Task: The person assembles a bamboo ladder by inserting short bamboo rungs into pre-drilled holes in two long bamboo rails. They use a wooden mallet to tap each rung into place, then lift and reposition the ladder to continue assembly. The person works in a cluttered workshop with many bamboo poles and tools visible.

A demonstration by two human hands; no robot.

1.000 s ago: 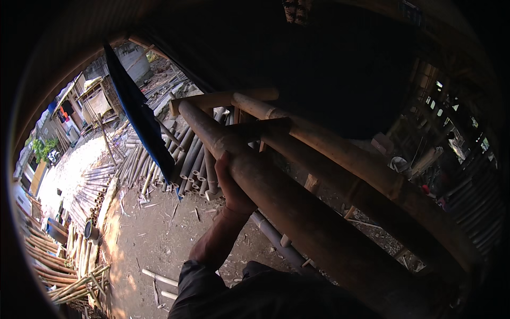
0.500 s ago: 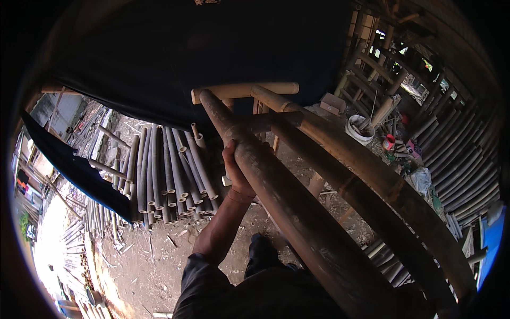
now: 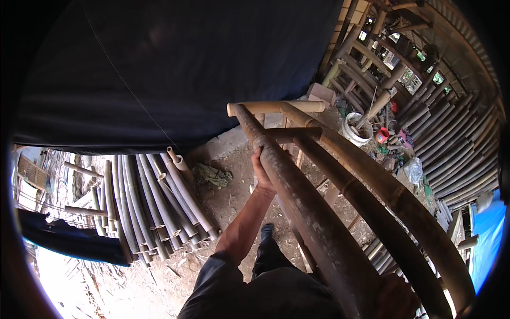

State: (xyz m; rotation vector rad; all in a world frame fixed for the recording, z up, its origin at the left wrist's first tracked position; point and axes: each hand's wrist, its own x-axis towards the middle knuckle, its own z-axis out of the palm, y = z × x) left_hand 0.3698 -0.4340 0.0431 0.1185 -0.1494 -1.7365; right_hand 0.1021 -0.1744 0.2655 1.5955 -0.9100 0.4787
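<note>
A bamboo frame (image 3: 313, 223) of long brown poles joined by short crosspieces slopes from the middle of the view to the lower right. My left hand (image 3: 264, 173) is closed round its nearest pole, just below a joint; the thumb shows on the near side and most of the fingers are behind. In shadow at the lower right, my right hand (image 3: 397, 297) is closed against the same pole near its lower end, its fingertips hard to make out. A pale bamboo crosspiece (image 3: 297, 107) tops the frame's far end. Two thinner curved poles run alongside on the right.
Stacked bamboo poles (image 3: 151, 202) lie at the left, beside a dark hanging sheet (image 3: 175, 69). At the right are a white bucket (image 3: 357, 129), a cardboard box (image 3: 322, 94), a red container (image 3: 382, 135), a clear plastic bag (image 3: 413, 170), more poles (image 3: 457, 154) and a blue sheet (image 3: 487, 234).
The view has turned, so the frame's far end and my left hand sit further right and slightly lower. My left hand keeps its hold on the pole; my right hand shows more plainly.
</note>
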